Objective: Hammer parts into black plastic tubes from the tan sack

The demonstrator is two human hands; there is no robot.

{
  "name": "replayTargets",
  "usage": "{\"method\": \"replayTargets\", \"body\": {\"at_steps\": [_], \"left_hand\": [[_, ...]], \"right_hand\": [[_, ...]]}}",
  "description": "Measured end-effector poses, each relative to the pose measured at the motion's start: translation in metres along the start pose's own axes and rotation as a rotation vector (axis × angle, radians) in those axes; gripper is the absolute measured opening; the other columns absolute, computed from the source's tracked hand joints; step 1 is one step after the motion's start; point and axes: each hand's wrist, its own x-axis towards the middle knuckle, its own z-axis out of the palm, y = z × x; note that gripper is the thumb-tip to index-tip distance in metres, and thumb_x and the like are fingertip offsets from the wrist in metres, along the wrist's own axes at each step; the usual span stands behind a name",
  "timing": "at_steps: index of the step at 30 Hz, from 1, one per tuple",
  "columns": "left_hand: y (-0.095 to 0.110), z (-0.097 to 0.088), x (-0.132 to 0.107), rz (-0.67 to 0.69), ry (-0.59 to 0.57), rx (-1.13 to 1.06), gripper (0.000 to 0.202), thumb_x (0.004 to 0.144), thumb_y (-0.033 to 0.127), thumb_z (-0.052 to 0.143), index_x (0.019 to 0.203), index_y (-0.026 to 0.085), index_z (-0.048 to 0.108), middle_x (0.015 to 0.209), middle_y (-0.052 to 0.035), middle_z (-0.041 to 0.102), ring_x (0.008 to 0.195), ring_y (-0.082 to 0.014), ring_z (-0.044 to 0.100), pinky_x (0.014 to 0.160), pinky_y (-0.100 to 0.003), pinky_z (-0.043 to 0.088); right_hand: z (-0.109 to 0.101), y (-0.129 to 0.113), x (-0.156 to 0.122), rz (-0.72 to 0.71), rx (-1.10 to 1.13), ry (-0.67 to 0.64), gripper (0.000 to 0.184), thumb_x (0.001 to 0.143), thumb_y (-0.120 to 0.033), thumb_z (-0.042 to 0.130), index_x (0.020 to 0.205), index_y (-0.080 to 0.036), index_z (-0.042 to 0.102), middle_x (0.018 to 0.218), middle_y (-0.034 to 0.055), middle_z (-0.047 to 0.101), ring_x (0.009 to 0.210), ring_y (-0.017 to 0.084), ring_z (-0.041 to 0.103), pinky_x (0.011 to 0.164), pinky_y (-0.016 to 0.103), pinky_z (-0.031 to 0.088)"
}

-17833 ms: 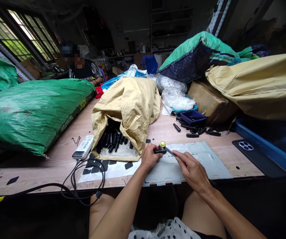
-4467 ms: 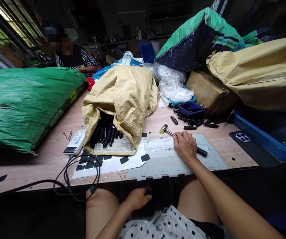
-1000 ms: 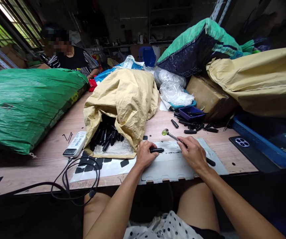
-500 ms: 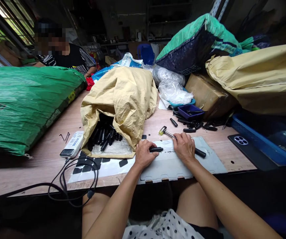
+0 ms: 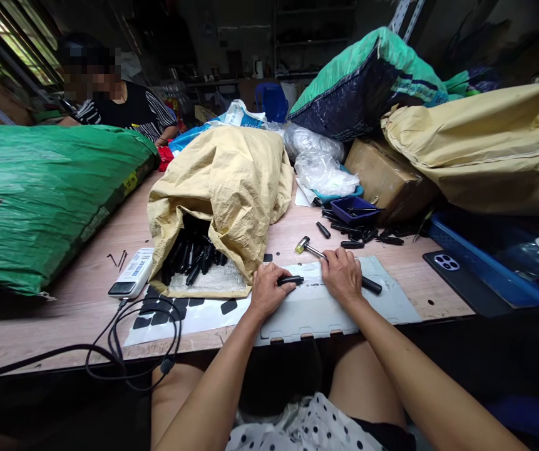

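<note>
My left hand [image 5: 268, 291] is closed around a short black cylindrical piece [image 5: 292, 280], whose end sticks out to the right past the fingers. It rests on a pale grey sheet [image 5: 307, 316] at the table's front edge. On the same sheet, my right hand [image 5: 343, 277] grips a small hammer [image 5: 315, 252]. The hammer's metal head with a yellowish face points up and left, and its black handle end shows to the right of the hand. Just left of my left hand, a tan sack [image 5: 231, 188] lies with its mouth toward me, full of similar black pieces [image 5: 194, 260].
Loose black pieces [image 5: 352, 245] lie around a small purple tray [image 5: 354, 210]. A phone [image 5: 457, 279] and a blue basket [image 5: 476, 250] are at right. A white device [image 5: 133, 275] with a cable stands at left, near a green sack [image 5: 53, 200]. Another person [image 5: 123, 113] sits behind it.
The whole view has shifted slightly. Both hands keep their places on the sheet, with the black piece and the hammer held as before.
</note>
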Motion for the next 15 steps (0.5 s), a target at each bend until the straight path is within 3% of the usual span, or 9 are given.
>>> {"method": "replayTargets", "body": {"at_steps": [11, 15], "left_hand": [[-0.0006, -0.0009, -0.0003, 0.006, -0.008, 0.008, 0.017, 0.085, 0.032, 0.078, 0.101, 0.027, 0.079, 0.097, -0.0021, 0.067, 0.103, -0.0246, 0.053, 0.092, -0.04, 0.038], [-0.0013, -0.0014, -0.0014, 0.028, -0.013, 0.012, 0.016, 0.09, 0.035, 0.073, 0.103, 0.027, 0.078, 0.098, -0.0026, 0.067, 0.104, -0.0247, 0.053, 0.093, -0.04, 0.038]], "right_hand": [[0.0012, 0.0006, 0.0004, -0.002, 0.019, -0.006, 0.022, 0.1, -0.032, 0.052, 0.106, -0.02, 0.07, 0.102, 0.0125, 0.062, 0.096, 0.027, 0.049, 0.076, 0.039, 0.029], [-0.0019, 0.0032, 0.0, -0.02, 0.083, 0.024, 0.022, 0.097, -0.03, 0.056, 0.112, -0.022, 0.071, 0.103, 0.0111, 0.066, 0.099, 0.028, 0.051, 0.083, 0.042, 0.033]]}}
